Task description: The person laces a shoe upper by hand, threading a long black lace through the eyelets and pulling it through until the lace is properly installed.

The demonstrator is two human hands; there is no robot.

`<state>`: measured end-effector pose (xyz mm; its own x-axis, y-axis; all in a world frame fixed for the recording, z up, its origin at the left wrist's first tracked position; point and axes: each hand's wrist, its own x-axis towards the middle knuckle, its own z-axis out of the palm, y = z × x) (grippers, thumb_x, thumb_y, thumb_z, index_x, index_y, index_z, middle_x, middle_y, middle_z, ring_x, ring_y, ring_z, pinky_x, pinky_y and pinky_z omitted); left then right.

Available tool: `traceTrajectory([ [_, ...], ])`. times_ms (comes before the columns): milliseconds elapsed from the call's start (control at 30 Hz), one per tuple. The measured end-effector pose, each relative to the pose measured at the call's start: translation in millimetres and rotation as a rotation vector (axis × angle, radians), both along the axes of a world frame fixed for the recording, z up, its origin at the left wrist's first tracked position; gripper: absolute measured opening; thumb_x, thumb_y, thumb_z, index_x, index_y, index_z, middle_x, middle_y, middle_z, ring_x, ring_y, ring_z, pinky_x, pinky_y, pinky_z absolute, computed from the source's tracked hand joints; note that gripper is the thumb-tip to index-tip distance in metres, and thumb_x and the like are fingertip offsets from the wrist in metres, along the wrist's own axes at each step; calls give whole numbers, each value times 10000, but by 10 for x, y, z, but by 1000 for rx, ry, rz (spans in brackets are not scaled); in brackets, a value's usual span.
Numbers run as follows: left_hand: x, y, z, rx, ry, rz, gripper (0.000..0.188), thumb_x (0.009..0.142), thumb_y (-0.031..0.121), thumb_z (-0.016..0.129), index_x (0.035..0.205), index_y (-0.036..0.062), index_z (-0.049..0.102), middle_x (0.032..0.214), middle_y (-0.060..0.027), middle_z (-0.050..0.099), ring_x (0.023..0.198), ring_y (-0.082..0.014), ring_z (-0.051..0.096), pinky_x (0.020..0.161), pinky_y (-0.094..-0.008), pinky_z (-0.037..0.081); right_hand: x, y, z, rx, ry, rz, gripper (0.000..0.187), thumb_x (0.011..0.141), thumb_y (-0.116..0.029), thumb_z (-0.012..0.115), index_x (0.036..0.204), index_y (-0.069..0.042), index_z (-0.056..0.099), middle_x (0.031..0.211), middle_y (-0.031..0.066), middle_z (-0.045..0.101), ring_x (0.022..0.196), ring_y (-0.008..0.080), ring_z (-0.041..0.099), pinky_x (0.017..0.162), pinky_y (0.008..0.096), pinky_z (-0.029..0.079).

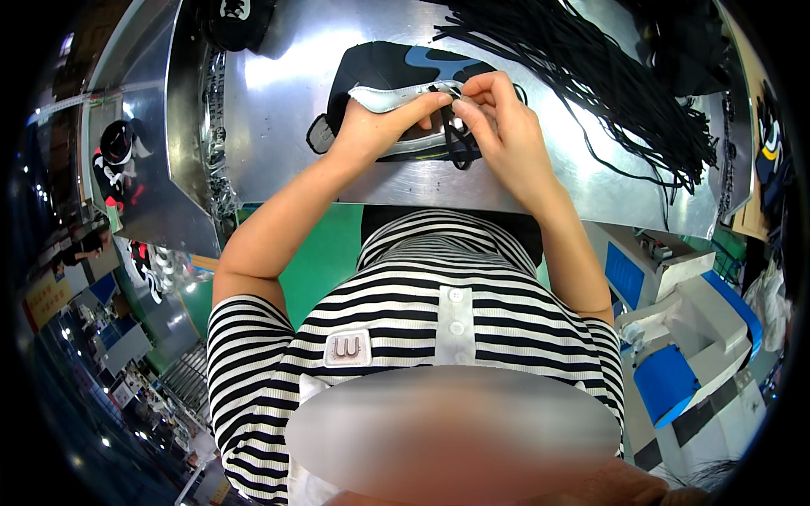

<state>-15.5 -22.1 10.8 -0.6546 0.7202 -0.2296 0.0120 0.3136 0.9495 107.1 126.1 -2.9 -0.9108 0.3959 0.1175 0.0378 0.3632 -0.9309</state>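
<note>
A black shoe upper (375, 67) with a blue-grey curved patch and a pale lining edge lies on the metal worktable (278, 126). My left hand (380, 131) reaches into its opening and grips it, the thumb on the eyelet edge. Over the same edge, my right hand (510, 126) is closed in a pinch on a black shoelace (458, 154), which loops down across the opening. The thumbs of both hands nearly meet. My fingers partly cover the eyelets and the end of the lace.
A large bundle of black laces (591, 76) spreads over the table's right side. Another dark item (239, 25) sits at the far left. Raised metal edges flank the table, with shoe parts (118, 156) beyond the left one. A white and blue machine (675, 337) stands behind right.
</note>
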Motion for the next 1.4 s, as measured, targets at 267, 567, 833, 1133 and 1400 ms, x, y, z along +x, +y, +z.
traceTrajectory([
  [267,21,6,-53,-18,12,17,101,881,139,743,863,46,706,725,14,656,657,-52,572,585,-219,431,15,106,35,234,64,28,121,899,-160,672,933,-59,615,792,73,697,691,265,675,606,351,516],
  [567,184,-110,-168,-38,83,-3,253,936,249,680,937,-1,715,813,-25,716,786,-97,666,690,-260,513,-32,70,58,389,-156,87,142,909,-185,637,917,-52,587,757,124,689,689,321,678,616,415,518],
  [833,-82,-76,-182,-121,-161,-73,304,916,243,554,754,17,678,523,7,493,531,-92,460,573,-258,378,-123,211,62,401,-295,168,136,936,-178,605,978,-53,637,730,122,682,683,271,685,634,366,518],
  [1133,-104,65,-152,-104,45,-46,240,840,112,763,1055,29,698,945,-36,718,860,-101,651,778,-260,510,-324,152,-362,-175,-95,50,241,985,-207,537,1145,-41,607,907,145,712,843,302,692,770,363,519],
  [1400,-255,-156,230,-156,-485,-306,358,819,276,788,1009,-18,712,966,-58,692,874,-148,617,792,-273,489,-351,150,-299,-107,-133,-90,181,990,-212,525,1033,-48,591,793,122,684,773,328,667,734,423,505],
])
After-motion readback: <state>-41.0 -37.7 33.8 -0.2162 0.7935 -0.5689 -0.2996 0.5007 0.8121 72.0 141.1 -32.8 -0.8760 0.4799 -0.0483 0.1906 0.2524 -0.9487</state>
